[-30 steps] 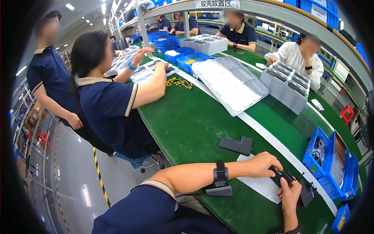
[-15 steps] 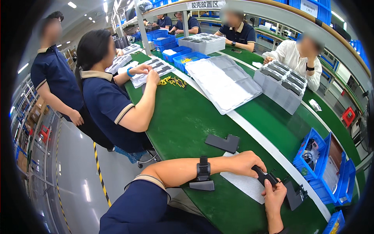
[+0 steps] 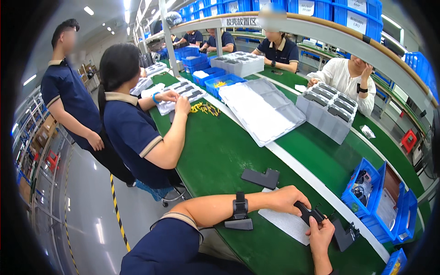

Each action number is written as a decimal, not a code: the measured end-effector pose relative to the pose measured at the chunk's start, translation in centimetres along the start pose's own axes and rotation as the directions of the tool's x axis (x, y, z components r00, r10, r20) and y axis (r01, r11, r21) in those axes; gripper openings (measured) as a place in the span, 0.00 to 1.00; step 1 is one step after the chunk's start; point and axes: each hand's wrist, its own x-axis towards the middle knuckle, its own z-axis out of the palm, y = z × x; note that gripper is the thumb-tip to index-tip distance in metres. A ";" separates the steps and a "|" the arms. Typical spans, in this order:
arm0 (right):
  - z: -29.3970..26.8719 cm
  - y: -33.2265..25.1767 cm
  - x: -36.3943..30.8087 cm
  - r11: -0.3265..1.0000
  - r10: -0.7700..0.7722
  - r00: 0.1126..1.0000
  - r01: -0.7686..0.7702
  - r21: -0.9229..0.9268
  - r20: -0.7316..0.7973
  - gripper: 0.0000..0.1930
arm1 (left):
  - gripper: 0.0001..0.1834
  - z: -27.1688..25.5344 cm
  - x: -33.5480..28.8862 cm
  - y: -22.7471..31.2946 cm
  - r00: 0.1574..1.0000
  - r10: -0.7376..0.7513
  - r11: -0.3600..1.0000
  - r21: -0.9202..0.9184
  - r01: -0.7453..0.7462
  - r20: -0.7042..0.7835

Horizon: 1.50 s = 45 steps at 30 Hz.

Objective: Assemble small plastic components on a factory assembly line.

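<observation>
left hand [image 3: 288, 200]: fingers curled closely over the near-left end of the black part [image 3: 308, 213]; fingertips partly hidden.
right hand [image 3: 321, 232]: thumb and fingers pinched on the part's other end.
black part: spanning the gap between both hands, above the sheet.
sheet [image 3: 285, 223]: white, lying below the hands.
table [image 3: 220, 151]: green, beneath everything here.
l-shaped piece [image 3: 260, 178]: dark grey, flat, just beyond the left hand.
dark piece [image 3: 343, 234]: just right of the right hand.
bins [image 3: 358, 210]: blue, farther right of the right hand.
co-worker [image 3: 130, 123]: seated well left of the hands, navy shirt, near yellow pieces [image 3: 205, 109].
</observation>
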 end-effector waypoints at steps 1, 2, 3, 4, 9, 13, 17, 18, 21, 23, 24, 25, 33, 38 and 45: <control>0.0 -0.1 0.0 1.000 -0.005 1.000 0.006 0.008 -0.013 0.07 | 0.19 -0.1 0.1 0.1 1.000 -0.022 1.000 -0.010 0.023 0.020; 0.0 -0.1 0.1 1.000 -0.017 1.000 0.018 0.021 -0.021 0.07 | 0.19 -0.1 0.1 0.2 0.998 -0.045 0.999 -0.019 0.045 0.038; -0.1 -0.1 0.2 1.000 -0.028 0.999 0.028 0.010 -0.015 0.07 | 0.20 -0.2 0.2 0.3 0.999 -0.021 1.000 -0.010 0.021 0.027; 0.0 0.0 0.3 0.999 -0.040 0.999 0.040 0.002 -0.011 0.07 | 0.20 -0.2 0.2 0.2 0.999 -0.016 1.000 0.011 0.016 0.033; 0.2 0.9 0.4 0.996 -0.089 0.995 0.087 -0.031 -0.041 0.07 | 0.21 -0.3 0.1 0.1 0.999 -0.006 1.000 -0.027 0.007 0.038; 0.0 2.5 0.6 0.995 -0.097 0.994 0.096 -0.008 -0.042 0.06 | 0.22 -0.1 0.2 -0.4 0.997 -0.017 0.998 -0.055 0.021 0.074; -0.2 2.9 0.8 0.924 -0.299 0.954 0.289 -0.252 -0.005 0.15 | 0.23 -0.1 -0.2 -0.2 0.996 -0.039 0.999 -0.026 0.041 0.084; -0.3 3.4 1.1 0.923 -0.318 0.948 0.306 -0.235 -0.017 0.15 | 0.23 -0.1 -0.1 0.0 0.996 -0.023 0.999 -0.021 0.024 0.087; 0.0 2.4 0.8 0.932 -0.289 0.957 0.276 -0.233 -0.023 0.15 | 0.23 -0.5 -0.2 0.0 0.995 -0.010 0.998 -0.062 0.016 0.099; -0.4 2.5 0.8 0.922 -0.311 0.950 0.295 -0.249 -0.028 0.15 | 0.25 -0.3 0.0 0.2 0.996 -0.013 0.996 -0.084 0.021 0.090; -0.6 2.6 0.9 0.913 -0.318 0.948 0.298 -0.278 -0.029 0.15 | 0.25 -0.2 0.1 0.2 0.996 -0.001 0.996 -0.090 0.009 0.088; -0.6 2.4 1.0 0.917 -0.305 0.952 0.287 -0.278 -0.022 0.15 | 0.25 -0.1 0.1 0.1 0.996 0.003 0.997 -0.073 0.004 0.090; -0.6 1.6 0.4 0.946 -0.234 0.972 0.224 -0.236 -0.016 0.14 | 0.22 0.1 -0.6 1.4 1.000 -0.008 1.000 0.009 0.008 0.020; -0.6 1.0 -0.1 0.939 -0.246 0.969 0.235 -0.251 -0.012 0.14 | 0.22 0.0 -0.7 1.5 0.999 -0.017 1.000 0.017 0.017 0.028; -0.7 0.9 0.1 0.925 -0.258 0.966 0.249 -0.288 0.006 0.14 | 0.22 0.0 -0.7 1.4 1.000 -0.011 0.999 0.037 0.010 0.029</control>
